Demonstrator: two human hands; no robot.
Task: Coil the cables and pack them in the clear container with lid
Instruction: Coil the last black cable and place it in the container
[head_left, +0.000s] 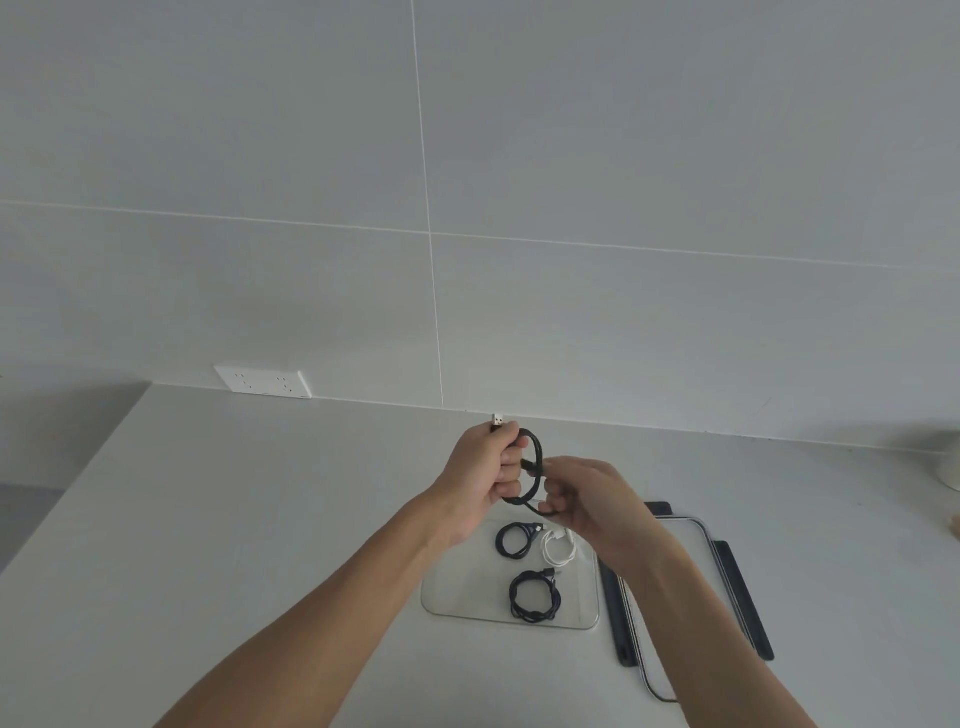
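Already three coiled cables lay in clear container, lower centre. Left hand and right hand gripped fourth black cable, coiling unfinished. Lid off, right.

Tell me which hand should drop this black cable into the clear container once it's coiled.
Probably the right hand: it already grips the black cable at its lower loop, directly above the clear container. The left hand holds the plug end, farther away.

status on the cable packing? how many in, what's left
Done: three coils lie in the clear container: two black cables, one white cable. In hand: left hand and right hand are coiling a fourth black cable. Left: drop it in, fit the dark-clipped clear lid lying beside.
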